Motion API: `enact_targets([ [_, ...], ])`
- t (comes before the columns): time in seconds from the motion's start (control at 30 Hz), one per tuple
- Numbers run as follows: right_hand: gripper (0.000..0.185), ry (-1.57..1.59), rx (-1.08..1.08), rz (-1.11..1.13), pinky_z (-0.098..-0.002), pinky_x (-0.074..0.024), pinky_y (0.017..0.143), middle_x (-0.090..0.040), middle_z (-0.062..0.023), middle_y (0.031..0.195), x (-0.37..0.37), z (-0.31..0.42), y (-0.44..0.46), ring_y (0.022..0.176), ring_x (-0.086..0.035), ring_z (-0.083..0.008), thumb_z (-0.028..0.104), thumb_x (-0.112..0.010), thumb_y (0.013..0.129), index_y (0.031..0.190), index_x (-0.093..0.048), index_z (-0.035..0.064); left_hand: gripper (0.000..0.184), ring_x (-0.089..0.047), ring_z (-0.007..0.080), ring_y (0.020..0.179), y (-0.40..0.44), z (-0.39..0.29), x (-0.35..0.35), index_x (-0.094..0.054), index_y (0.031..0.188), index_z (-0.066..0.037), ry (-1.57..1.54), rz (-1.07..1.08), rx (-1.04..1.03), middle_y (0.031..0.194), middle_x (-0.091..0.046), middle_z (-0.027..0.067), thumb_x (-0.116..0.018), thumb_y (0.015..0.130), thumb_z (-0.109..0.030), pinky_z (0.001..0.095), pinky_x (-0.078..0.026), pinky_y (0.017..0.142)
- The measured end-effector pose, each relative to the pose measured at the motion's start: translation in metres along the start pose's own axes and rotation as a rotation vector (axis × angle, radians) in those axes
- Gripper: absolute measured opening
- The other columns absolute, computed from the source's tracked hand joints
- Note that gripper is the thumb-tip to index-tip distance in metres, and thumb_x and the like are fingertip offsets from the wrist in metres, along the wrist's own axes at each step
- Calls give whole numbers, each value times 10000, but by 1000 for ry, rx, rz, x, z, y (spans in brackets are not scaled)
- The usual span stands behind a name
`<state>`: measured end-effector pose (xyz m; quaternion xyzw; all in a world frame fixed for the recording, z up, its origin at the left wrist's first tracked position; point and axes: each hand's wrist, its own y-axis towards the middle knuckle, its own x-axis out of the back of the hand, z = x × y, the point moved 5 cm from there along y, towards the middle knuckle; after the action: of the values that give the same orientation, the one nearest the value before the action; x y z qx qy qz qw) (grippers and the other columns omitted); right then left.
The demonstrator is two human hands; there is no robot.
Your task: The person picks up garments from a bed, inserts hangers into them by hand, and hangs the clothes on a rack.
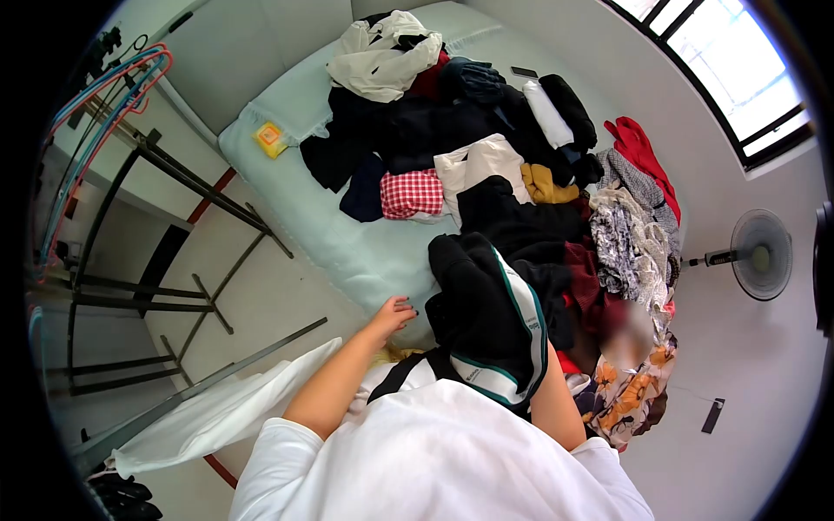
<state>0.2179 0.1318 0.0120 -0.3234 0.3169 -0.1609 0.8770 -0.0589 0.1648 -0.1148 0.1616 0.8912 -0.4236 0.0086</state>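
A black garment with a white and green stripe is bunched up in front of my body, over the near edge of the bed. My left hand is just left of it, apart from the cloth, fingers spread and holding nothing. My right forearm runs up beneath the garment's right side, and that hand is hidden by the cloth. Beyond the garment lie a red checked cloth, a cream garment, a mustard cloth and dark clothes.
The bed holds a yellow packet, a phone and a heap of patterned clothes at right. A black metal rack and a white cloth stand left. A fan is at right.
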Motion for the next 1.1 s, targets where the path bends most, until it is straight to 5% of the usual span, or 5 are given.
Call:
enact_targets([
  [0.2, 301, 27, 83, 5, -335, -484, 757, -624, -101, 884, 6, 13, -18, 807, -592, -222, 272, -508, 768, 930, -605, 38, 1040, -287, 300, 1283, 3, -45, -49, -100, 1393, -84, 161, 145, -191, 1386, -275, 188, -785, 620, -199, 429, -247, 1048],
  [0.53, 226, 4, 237, -42, -308, -487, 692, -615, -69, 807, 6, 61, -35, 731, -585, -180, 234, -546, 747, 866, -597, 48, 881, -316, 337, 1259, -22, -102, -107, -147, 1359, 21, 514, 136, -1171, 1358, -292, 226, -693, 693, -164, 370, -280, 1034],
  [0.77, 147, -48, -71, 49, -266, -483, 644, -612, -53, 798, 20, 83, -9, 659, -575, -141, 171, -541, 755, 838, -586, 58, 128, -571, 111, 754, -21, -159, -35, -547, 919, 1, -61, -123, -981, 792, -621, 65, -555, 799, -43, 243, -454, 688],
  [0.97, 338, -1195, 467, -421, -278, -480, 667, -596, -97, 858, 91, 105, 37, 749, -588, -157, 110, -611, 767, 1071, -522, -7, 90, -544, 92, 686, -38, -193, -19, -586, 814, -2, 218, -18, -667, 735, -617, 47, -558, 781, -82, 249, -440, 632],
  [1.1, 527, -1312, 493, -53, -335, -461, 813, -580, -140, 1011, -41, 74, -12, 949, -568, -228, 253, -693, 742, 1156, -473, 12, 117, -530, 124, 657, -66, -191, -55, -565, 846, -16, -193, 79, -295, 732, -570, 48, -502, 750, -36, 250, -439, 614],
])
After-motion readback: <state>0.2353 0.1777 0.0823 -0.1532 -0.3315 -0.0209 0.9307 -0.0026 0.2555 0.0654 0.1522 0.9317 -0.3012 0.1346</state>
